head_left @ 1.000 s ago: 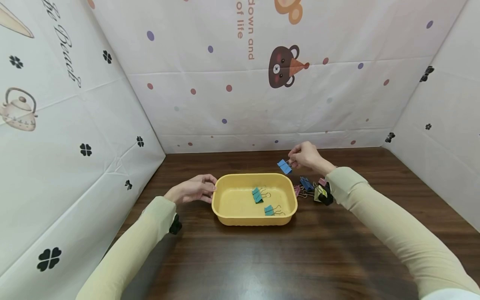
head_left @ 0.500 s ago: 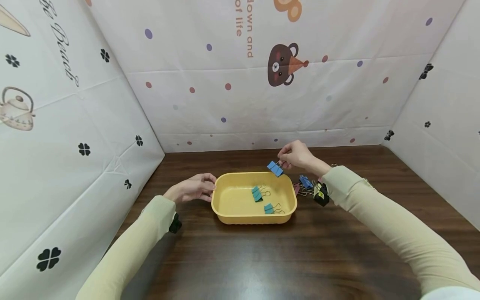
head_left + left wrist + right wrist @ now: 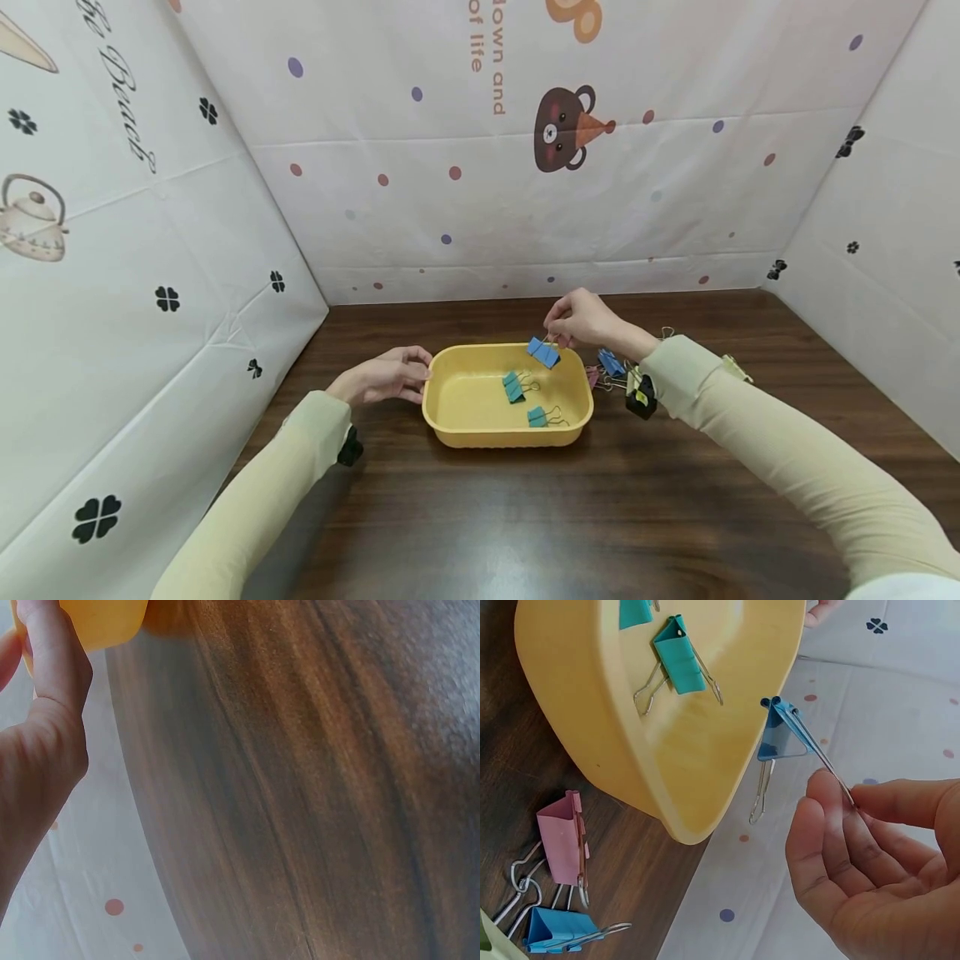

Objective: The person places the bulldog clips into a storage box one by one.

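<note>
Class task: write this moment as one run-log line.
right hand: pinches blue clip by handle | left hand: touches yellow tray | inside: two teal clips

Blue clip (image 3: 543,352), yellow tray (image 3: 461,404), brown table (image 3: 480,525) (dark-streaked)

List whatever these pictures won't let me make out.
Head view: the right sleeve hides part of the binder clip pile; full count unclear.
Left wrist view: the top edge cuts off most of the yellow tub.
Right wrist view: the left and bottom edges crop the pale green binder clip.

Right hand (image 3: 587,320) holds blue clip (image 3: 543,352) near yellow tray (image 3: 467,400).
</note>
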